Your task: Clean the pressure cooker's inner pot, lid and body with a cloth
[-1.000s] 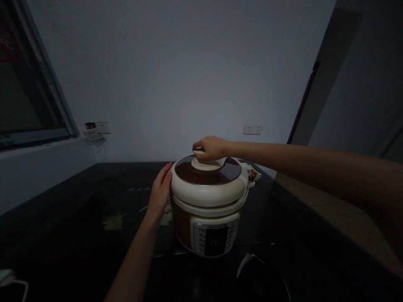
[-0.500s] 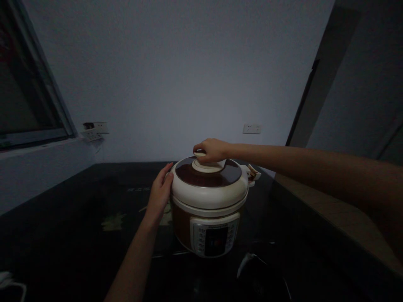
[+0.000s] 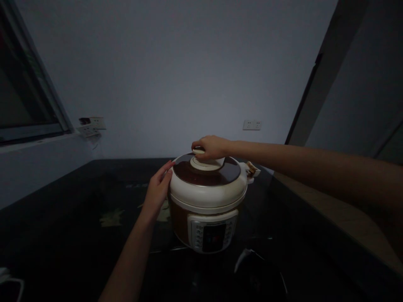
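Observation:
A white and brown electric pressure cooker (image 3: 181, 220) stands on the dark tabletop, its control panel (image 3: 214, 237) facing me. Its lid (image 3: 208, 195) is seated on the body, with a dark glossy top. My right hand (image 3: 211, 147) reaches across from the right, fingers wrapped round the pale lid handle (image 3: 206, 165). Against the left side of the lid rim rests my left hand (image 3: 159, 186), fingers stretched out and thumb apart. On the right of the lid, a hinge-like white bracket (image 3: 252, 170) sticks out.
A dark round object with a shiny rim (image 3: 260, 272) lies in front of the cooker to the right. White items (image 3: 9, 283) sit at the lower left. Wall sockets (image 3: 252, 125) are behind, and a pale wall (image 3: 176, 75) backs the table (image 3: 119, 180).
The view has shifted slightly, so the cooker sits a little higher and further left in the picture. Both hands keep their places on it, and the lid looks unmoved.

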{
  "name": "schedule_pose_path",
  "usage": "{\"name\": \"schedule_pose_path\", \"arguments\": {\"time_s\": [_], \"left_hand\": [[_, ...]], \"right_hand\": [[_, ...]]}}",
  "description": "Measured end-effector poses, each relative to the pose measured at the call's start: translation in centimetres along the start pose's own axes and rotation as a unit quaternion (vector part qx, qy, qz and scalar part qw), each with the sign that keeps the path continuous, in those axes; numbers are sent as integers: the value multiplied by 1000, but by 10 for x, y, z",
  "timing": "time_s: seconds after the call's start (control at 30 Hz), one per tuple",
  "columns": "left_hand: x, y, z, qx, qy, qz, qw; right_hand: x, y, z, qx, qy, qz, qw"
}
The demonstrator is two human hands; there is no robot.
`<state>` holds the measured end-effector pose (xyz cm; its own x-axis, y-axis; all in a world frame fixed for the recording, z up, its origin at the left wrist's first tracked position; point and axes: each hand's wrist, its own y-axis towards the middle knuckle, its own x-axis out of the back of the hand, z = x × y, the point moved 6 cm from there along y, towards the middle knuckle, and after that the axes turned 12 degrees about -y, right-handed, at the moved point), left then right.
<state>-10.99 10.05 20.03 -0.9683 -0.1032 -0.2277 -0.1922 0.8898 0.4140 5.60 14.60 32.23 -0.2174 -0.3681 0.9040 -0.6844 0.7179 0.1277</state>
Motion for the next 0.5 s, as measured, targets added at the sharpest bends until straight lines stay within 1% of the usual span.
{"name": "schedule_pose_path", "arguments": {"time_s": [0.1, 0.23, 0.33, 0.4, 0.5], "left_hand": [[0, 1, -1, -5, 6, 8, 1000], [0, 0, -6, -35, 53, 12, 998], [1, 0, -7, -43, 72, 10, 996], [3, 1, -6, -44, 77, 3, 996], [6, 2, -4, -41, 93, -7, 995]], "right_hand": [[-3, 0, 0, -6, -1, 19, 1000], [-2, -2, 0, -14, -2, 24, 1000], [0, -4, 2, -28, -5, 44, 999], [3, -5, 3, -59, -14, 48, 997], [7, -7, 8, -124, -39, 27, 991]]}}
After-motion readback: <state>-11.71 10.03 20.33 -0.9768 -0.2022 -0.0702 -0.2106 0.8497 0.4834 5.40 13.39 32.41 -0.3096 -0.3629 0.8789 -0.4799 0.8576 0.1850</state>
